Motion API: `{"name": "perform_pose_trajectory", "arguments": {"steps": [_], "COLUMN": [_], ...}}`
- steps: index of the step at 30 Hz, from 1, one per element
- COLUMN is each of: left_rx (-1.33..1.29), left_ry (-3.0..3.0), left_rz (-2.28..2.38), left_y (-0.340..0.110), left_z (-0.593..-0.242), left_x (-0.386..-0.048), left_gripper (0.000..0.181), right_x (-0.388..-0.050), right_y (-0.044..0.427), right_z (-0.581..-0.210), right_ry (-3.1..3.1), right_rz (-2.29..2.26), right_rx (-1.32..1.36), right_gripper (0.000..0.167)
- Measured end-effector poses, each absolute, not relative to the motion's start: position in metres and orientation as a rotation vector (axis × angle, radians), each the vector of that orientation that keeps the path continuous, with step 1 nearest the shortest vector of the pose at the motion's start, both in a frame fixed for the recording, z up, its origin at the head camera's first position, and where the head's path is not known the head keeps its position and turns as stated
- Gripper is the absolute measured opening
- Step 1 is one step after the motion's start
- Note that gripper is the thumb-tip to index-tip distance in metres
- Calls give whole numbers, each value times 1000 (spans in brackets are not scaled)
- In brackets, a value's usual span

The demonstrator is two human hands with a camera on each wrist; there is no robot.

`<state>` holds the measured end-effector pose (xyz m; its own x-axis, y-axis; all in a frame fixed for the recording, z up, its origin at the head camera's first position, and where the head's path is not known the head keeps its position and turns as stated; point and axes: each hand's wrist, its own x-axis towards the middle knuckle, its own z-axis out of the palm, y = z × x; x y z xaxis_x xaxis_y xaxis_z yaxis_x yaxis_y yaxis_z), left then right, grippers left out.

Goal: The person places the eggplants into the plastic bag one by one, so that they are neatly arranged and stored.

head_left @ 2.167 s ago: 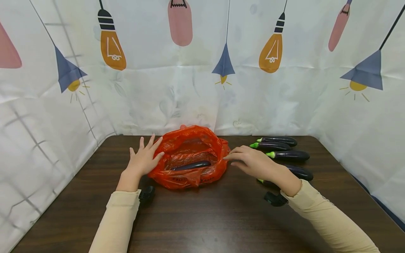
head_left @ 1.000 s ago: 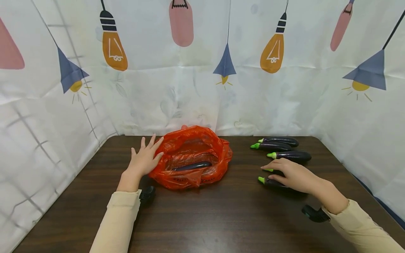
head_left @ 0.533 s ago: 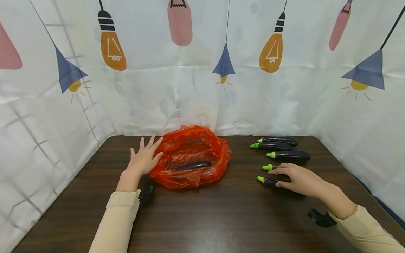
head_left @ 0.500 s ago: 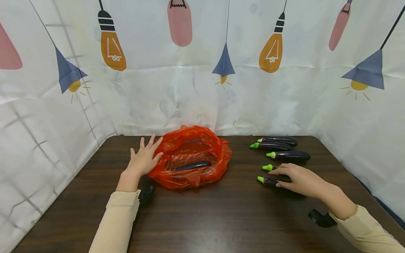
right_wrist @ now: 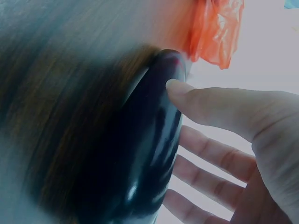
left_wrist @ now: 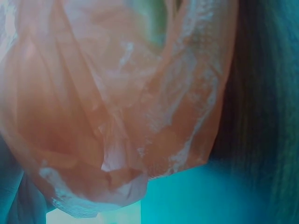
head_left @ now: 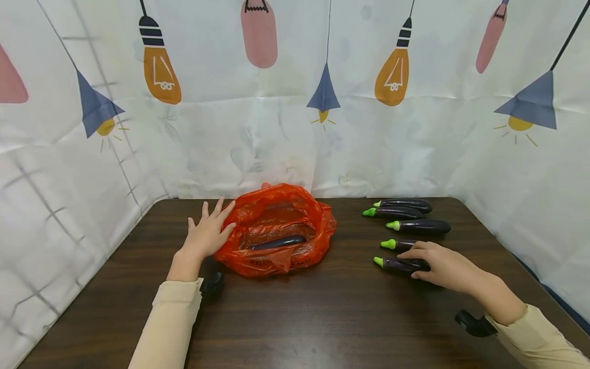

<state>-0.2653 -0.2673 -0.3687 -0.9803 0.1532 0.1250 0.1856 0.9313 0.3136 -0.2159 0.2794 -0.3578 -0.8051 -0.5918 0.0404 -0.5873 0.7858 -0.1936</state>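
Observation:
An orange-red plastic bag [head_left: 313, 256] stands with its mouth held wide, and one dark eggplant [head_left: 278, 242] lies inside. My left hand [head_left: 204, 237] rests against the bag's left rim with fingers spread. In the left wrist view the bag's wall [left_wrist: 121, 126] fills most of the picture. At the right, my right hand [head_left: 444, 265] grips the nearest eggplant [head_left: 400, 264], whose green stem points left. The right wrist view has the thumb on one side of this eggplant [right_wrist: 149, 135] and the fingers along the other. Its far end is hidden under the hand in the head view.
Behind the gripped eggplant lies another eggplant [head_left: 405, 245], partly covered by the right hand. Farther back are a third eggplant [head_left: 424, 226] and two more close together, the nearer eggplant [head_left: 398, 212] in front. The dark wooden table [head_left: 295, 318] meets a patterned curtain [head_left: 295, 143] behind.
My right hand has moved from the bag's right rim over to the nearest eggplant and now grips it. The left hand and the bag have stayed in place.

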Motion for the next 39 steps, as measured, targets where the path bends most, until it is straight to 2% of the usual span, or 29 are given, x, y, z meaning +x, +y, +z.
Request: {"name": "perform_pose_trajectory", "arguments": {"steps": [39], "left_rx": [-260], "left_ry": [-2989], "left_rz": [-511], "left_y": [-267], "left_z": [-367], "left_x": [-264], "left_gripper": [68], "right_x": [-216], "right_y": [295], "right_z": [-359], "right_ry": [2953], "right_rz": [-323], "right_rx": [-894], "right_gripper": [48]}}
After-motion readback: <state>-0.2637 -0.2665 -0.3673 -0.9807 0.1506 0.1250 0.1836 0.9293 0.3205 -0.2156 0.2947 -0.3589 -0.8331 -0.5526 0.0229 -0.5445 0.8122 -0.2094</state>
